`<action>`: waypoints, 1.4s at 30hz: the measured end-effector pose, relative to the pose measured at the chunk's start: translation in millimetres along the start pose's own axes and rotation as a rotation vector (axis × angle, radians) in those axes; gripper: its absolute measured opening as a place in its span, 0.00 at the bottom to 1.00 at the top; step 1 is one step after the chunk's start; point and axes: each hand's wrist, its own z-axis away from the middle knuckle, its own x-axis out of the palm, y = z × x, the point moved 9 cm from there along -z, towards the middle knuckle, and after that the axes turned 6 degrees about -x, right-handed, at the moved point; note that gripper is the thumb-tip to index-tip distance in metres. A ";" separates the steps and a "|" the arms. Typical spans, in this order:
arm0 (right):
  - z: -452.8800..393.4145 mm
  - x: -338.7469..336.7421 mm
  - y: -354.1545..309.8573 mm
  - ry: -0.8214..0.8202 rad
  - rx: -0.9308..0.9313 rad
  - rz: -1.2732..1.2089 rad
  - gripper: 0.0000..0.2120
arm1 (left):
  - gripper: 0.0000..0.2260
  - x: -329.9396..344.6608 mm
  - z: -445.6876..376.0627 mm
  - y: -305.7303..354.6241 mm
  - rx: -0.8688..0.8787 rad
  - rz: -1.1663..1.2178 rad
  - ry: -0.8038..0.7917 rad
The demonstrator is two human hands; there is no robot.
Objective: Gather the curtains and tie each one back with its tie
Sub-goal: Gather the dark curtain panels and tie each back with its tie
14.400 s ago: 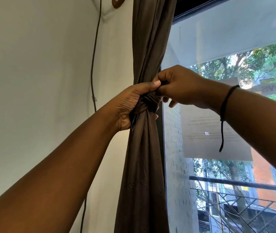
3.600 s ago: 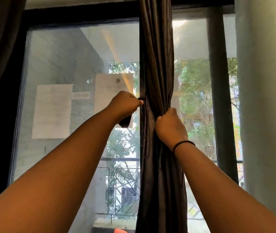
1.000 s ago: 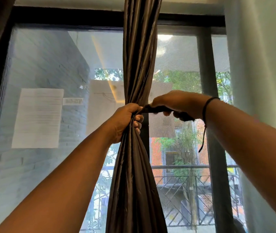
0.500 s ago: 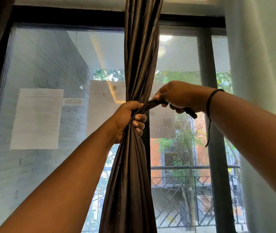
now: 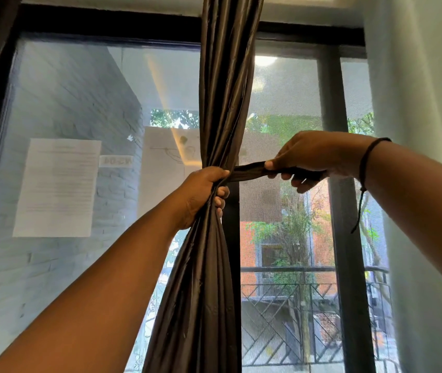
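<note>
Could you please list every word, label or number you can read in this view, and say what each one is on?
Small label on the glass: mirrored print, seen from the back, seems to end in "04"; the rest is too blurred to read.
Paper sheet on the glass: lines of small print, too faint to read.
Second sheet behind the curtain: only faint marks, no readable words.
Nothing else carries text.
</note>
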 end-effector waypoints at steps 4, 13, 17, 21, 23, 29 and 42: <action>10.1 -5.0 -12.0 0.037 -0.006 -0.089 0.09 | 0.14 -10.3 -0.6 15.6 0.194 -0.361 0.316; 0.0 20.0 -71.4 0.236 -0.191 -0.064 0.11 | 0.19 20.4 7.8 57.0 0.291 -1.362 0.666; -11.4 28.8 -71.5 0.295 -0.189 -0.116 0.14 | 0.15 24.9 8.3 54.2 0.336 -1.431 0.587; -17.8 30.8 -67.5 0.319 -0.170 -0.137 0.17 | 0.12 15.4 13.1 55.5 0.421 -1.159 0.468; -18.7 29.2 -66.1 0.332 -0.169 -0.101 0.17 | 0.11 7.8 18.2 50.5 0.343 -0.786 0.292; -20.5 35.2 -54.9 0.283 -0.159 -0.109 0.15 | 0.06 -18.2 31.4 23.6 -0.117 -0.118 0.115; -16.0 47.8 -71.0 0.278 -0.268 0.002 0.09 | 0.12 -49.1 69.8 85.1 -0.076 -1.017 0.448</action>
